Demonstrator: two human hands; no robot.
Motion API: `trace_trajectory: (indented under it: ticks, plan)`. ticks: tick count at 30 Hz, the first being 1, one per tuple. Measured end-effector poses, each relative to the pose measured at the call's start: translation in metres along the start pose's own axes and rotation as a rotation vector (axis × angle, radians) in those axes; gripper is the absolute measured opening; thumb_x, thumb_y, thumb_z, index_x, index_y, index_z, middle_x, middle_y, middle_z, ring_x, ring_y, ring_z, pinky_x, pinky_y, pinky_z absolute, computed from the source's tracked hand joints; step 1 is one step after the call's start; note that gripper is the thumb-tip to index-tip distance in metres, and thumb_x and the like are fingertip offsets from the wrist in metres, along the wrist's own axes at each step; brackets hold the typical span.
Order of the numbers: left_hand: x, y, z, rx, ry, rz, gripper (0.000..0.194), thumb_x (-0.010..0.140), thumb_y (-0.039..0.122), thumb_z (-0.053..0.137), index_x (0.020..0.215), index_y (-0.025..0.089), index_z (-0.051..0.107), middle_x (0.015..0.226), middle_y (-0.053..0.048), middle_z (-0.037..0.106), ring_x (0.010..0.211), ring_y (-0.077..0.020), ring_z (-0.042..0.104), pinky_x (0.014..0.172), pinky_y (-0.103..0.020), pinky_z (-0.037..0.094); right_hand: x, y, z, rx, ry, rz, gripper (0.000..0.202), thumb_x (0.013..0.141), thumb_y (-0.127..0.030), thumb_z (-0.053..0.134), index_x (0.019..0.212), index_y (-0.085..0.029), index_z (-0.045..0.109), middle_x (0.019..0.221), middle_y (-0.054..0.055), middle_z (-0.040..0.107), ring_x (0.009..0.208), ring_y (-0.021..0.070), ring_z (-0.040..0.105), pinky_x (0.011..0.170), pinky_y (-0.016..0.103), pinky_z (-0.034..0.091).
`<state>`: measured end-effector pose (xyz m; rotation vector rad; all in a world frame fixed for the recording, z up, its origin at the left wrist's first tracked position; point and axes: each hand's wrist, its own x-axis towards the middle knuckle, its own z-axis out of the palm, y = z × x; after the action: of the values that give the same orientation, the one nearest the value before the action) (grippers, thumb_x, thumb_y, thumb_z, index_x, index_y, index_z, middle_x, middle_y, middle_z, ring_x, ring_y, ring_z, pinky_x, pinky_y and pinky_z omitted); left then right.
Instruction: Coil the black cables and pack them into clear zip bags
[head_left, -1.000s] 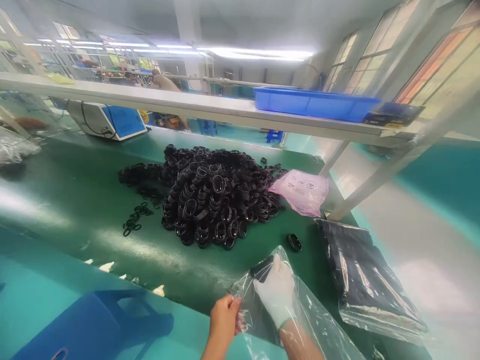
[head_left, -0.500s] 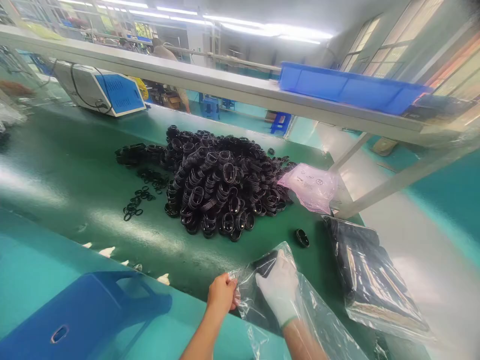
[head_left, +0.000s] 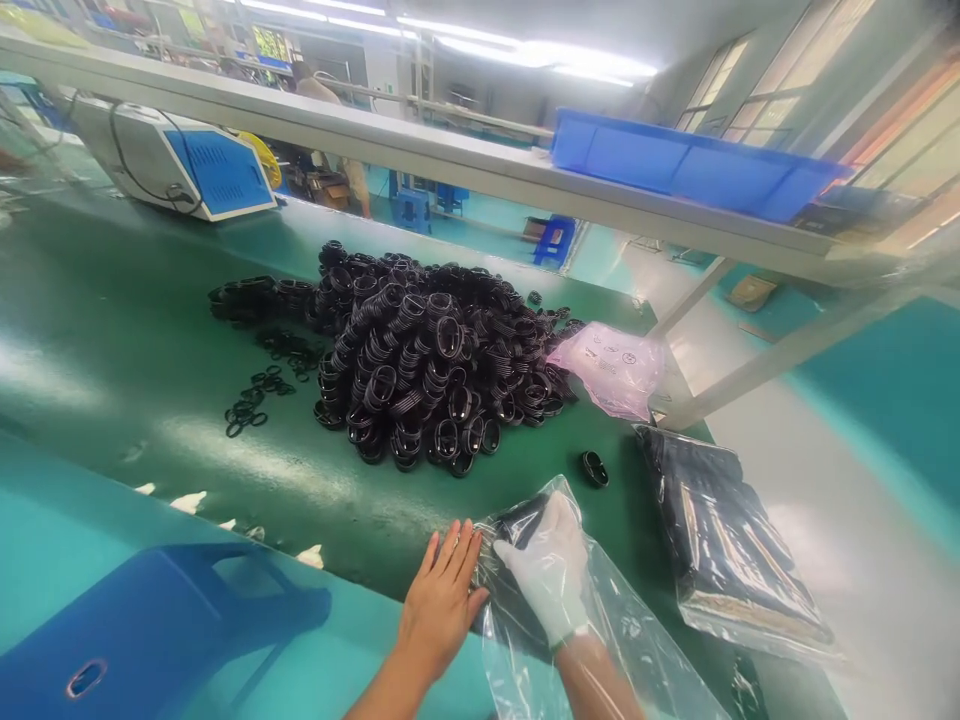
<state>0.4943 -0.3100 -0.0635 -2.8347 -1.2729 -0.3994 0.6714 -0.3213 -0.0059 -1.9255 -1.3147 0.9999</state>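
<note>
My bare left hand (head_left: 441, 605) is open, its fingers stretched out and close together against the left side of a clear plastic bag (head_left: 637, 620). My right hand (head_left: 551, 570), in a white glove, is inside the bag, thumb spread away from the fingers, lying over a flat black item (head_left: 523, 522). The undersides of its fingers are hidden. The bag lies at the table's front edge, its loose end draped over my right forearm. Beyond it rises a large pile of black looped bands (head_left: 420, 360), and a single black band (head_left: 595, 468) lies apart to the right.
A filled clear bag of black goods (head_left: 735, 540) lies at the right, near a pink plastic bag (head_left: 611, 370). A blue stool (head_left: 165, 630) stands at the lower left. A blue-grey machine (head_left: 180, 160) and a shelf rail with a blue bin (head_left: 690, 170) are behind.
My left hand has let go of its pinch on the bag's edge and straightened its fingers along the side. My right hand stays inside the bag. The whole view has shifted slightly.
</note>
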Motion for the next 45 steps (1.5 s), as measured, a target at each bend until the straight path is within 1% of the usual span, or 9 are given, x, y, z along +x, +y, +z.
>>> trace_trajectory:
  ticks: [5, 9, 12, 15, 20, 24, 28, 34, 45]
  plan:
    - [0.002, 0.0, -0.001, 0.013, 0.003, 0.011, 0.06, 0.085, 0.036, 0.046, 0.139, 0.02, 0.027, 0.145, -0.007, 0.029, 0.133, -0.0248, 0.026, 0.105, -0.045, 0.031, -0.004, 0.003, -0.004, -0.195, 0.31, -0.02, 0.086, 0.063, -0.047, 0.062, 0.138, -0.026, 0.026, 0.143, 0.007, 0.031, 0.137, 0.0327, 0.008, 0.107, 0.05, 0.019]
    - [0.002, -0.001, 0.001, 0.01, 0.021, 0.016, 0.06, 0.086, 0.038, 0.044, 0.14, 0.02, 0.024, 0.145, -0.007, 0.029, 0.133, -0.025, 0.026, 0.104, -0.045, 0.03, -0.028, 0.02, -0.004, -0.34, 0.434, -0.092, 0.069, 0.073, -0.044, 0.056, 0.134, -0.019, 0.035, 0.14, 0.012, 0.036, 0.132, 0.034, 0.024, 0.104, 0.052, 0.025]
    - [0.002, -0.002, 0.003, -0.003, 0.035, 0.018, 0.06, 0.086, 0.038, 0.044, 0.14, 0.02, 0.023, 0.145, -0.006, 0.031, 0.133, -0.0246, 0.027, 0.104, -0.045, 0.031, -0.054, 0.038, 0.008, -0.399, 0.358, -0.208, 0.038, 0.083, -0.033, 0.046, 0.118, -0.02, 0.053, 0.123, 0.011, 0.054, 0.116, 0.0267, 0.048, 0.099, 0.046, 0.037]
    - [0.002, -0.003, 0.003, -0.005, 0.032, 0.021, 0.061, 0.085, 0.036, 0.045, 0.14, 0.02, 0.024, 0.144, -0.006, 0.031, 0.133, -0.0242, 0.027, 0.104, -0.044, 0.032, -0.065, 0.043, 0.029, -0.509, 0.1, -0.386, 0.03, 0.084, -0.02, 0.042, 0.108, -0.022, 0.061, 0.113, 0.008, 0.062, 0.106, 0.0207, 0.057, 0.092, 0.035, 0.046]
    - [0.001, -0.005, 0.003, 0.021, 0.012, 0.027, 0.06, 0.082, 0.031, 0.05, 0.138, 0.02, 0.03, 0.145, -0.004, 0.029, 0.133, -0.0248, 0.026, 0.104, -0.042, 0.033, -0.044, 0.011, 0.052, -0.712, -0.124, -0.064, 0.06, 0.075, -0.001, 0.035, 0.133, -0.015, 0.04, 0.14, 0.012, 0.037, 0.104, 0.0265, 0.06, 0.082, 0.039, 0.052]
    - [0.001, -0.011, 0.007, 0.053, 0.049, 0.05, 0.059, 0.083, 0.033, 0.048, 0.137, 0.019, 0.031, 0.144, -0.005, 0.032, 0.131, -0.025, 0.031, 0.101, -0.041, 0.036, -0.035, -0.003, 0.045, -0.612, -0.139, -0.008, 0.068, 0.072, -0.004, 0.04, 0.138, -0.016, 0.029, 0.145, 0.011, 0.027, 0.101, 0.0251, 0.061, 0.08, 0.036, 0.053]
    - [0.002, -0.014, 0.011, 0.088, 0.087, 0.071, 0.057, 0.085, 0.035, 0.044, 0.138, 0.017, 0.03, 0.143, -0.006, 0.034, 0.13, -0.0234, 0.033, 0.1, -0.039, 0.038, -0.034, 0.004, 0.032, -0.37, -0.09, -0.053, 0.073, 0.071, -0.01, 0.043, 0.14, -0.018, 0.023, 0.148, 0.007, 0.021, 0.125, 0.023, 0.041, 0.097, 0.035, 0.041]
    - [0.002, -0.012, 0.009, 0.092, 0.077, 0.043, 0.054, 0.087, 0.034, 0.042, 0.138, 0.021, 0.03, 0.143, -0.004, 0.034, 0.13, -0.0227, 0.033, 0.1, -0.039, 0.037, -0.025, 0.008, 0.017, -0.234, -0.039, 0.009, 0.071, 0.071, -0.013, 0.043, 0.14, -0.011, 0.023, 0.147, 0.011, 0.024, 0.133, 0.0216, 0.025, 0.108, 0.037, 0.024]
    - [0.004, -0.008, -0.001, 0.042, 0.005, 0.003, 0.057, 0.087, 0.033, 0.043, 0.14, 0.023, 0.024, 0.144, -0.004, 0.032, 0.131, -0.0234, 0.031, 0.102, -0.042, 0.035, -0.023, 0.015, 0.012, -0.178, -0.051, -0.148, 0.065, 0.073, -0.016, 0.047, 0.137, -0.015, 0.032, 0.142, 0.01, 0.036, 0.132, 0.0202, 0.03, 0.108, 0.037, 0.026]
